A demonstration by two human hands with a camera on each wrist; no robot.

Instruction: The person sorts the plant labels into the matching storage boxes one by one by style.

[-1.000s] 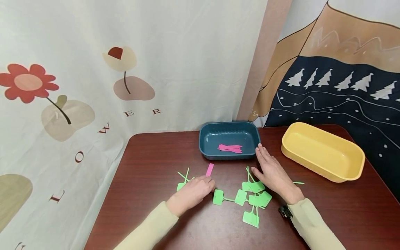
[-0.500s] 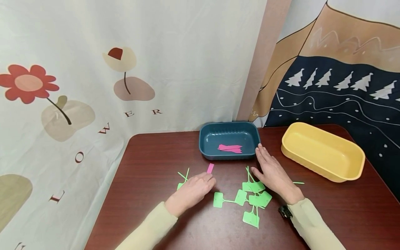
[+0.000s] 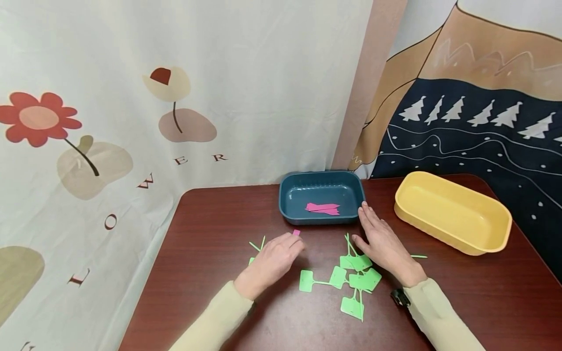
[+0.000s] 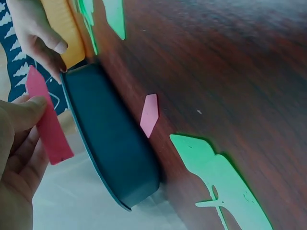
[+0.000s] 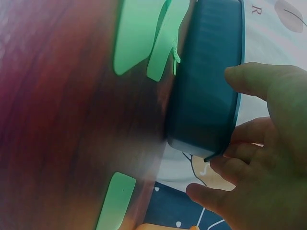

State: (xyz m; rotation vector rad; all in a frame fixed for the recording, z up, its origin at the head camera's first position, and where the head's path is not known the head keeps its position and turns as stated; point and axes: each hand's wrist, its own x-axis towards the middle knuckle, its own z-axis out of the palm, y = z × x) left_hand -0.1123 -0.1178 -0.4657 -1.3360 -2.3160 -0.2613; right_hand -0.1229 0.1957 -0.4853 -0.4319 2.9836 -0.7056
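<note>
My left hand [image 3: 271, 257] pinches a pink plant label [image 4: 50, 127] between thumb and fingers, as the left wrist view shows; in the head view that label is hidden beneath the hand. Another pink label [image 4: 150, 115] lies on the table beside the dark blue bin [image 3: 322, 220]. Inside the bin are a few pink labels [image 3: 323, 208]. My right hand [image 3: 386, 246] has its fingers extended, their tips right at the bin's right end. Between the hands are scattered several green T-shaped plant labels [image 3: 352, 308].
A yellow bin [image 3: 432, 231] stands at the right back of the brown table [image 3: 210, 209]. Some green labels [image 4: 220, 177] lie partly covered by my left hand in the head view. One green stem [image 3: 419, 256] sticks out past my right wrist. Printed curtains [image 3: 263, 97] hang behind.
My left hand has lifted and shifted slightly towards the blue bin, with the pink label in its pinch. The right hand has stayed in place.
</note>
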